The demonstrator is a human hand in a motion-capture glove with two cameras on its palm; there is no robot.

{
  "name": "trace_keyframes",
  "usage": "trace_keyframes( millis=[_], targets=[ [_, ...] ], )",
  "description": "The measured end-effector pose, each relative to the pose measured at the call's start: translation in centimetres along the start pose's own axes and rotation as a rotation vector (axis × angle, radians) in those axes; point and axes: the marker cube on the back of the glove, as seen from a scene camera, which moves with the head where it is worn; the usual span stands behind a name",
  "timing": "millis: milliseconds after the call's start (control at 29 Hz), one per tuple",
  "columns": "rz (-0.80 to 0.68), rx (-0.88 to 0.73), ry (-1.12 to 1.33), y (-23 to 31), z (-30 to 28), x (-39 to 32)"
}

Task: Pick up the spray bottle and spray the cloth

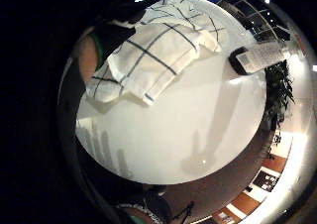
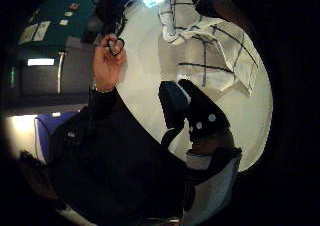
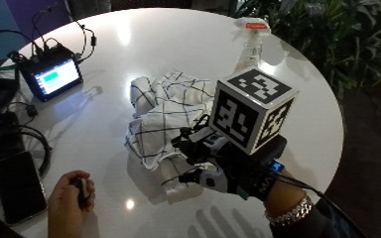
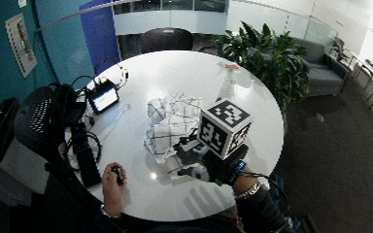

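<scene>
A white cloth [image 3: 167,116] with dark grid lines lies crumpled in the middle of the round white table [image 3: 144,34]. The clear spray bottle [image 3: 252,47] with a red-orange head stands upright near the table's far right edge, well beyond the cloth. My gloved right hand [image 3: 220,171] hovers over the near edge of the cloth, holding nothing, fingers relaxed. The shadow of its spread fingers falls on the table. In the little finger side palm view the cloth [image 1: 153,55] lies below the palm, with the bottle [image 1: 257,58] past it. The thumb side palm view shows the cloth [image 2: 210,51].
A bare left hand [image 3: 70,197] holds a small black clicker at the table's near left. A small screen device [image 3: 52,77] with cables sits at the left, and a phone [image 3: 19,186] lies near the left edge. Plants [image 3: 322,29] stand behind the bottle.
</scene>
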Motion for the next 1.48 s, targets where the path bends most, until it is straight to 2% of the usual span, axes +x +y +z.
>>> trace_keyframes(
  millis=[621, 1139, 1484],
  targets=[
    [-0.028, -0.046, -0.052, 0.1, 1.7, -0.7],
    [-0.005, 0.016, -0.023, -1.7, 0.6, 0.3],
    [0.118, 0.053, -0.029, -2.5, 1.4, 3.7]
  ],
)
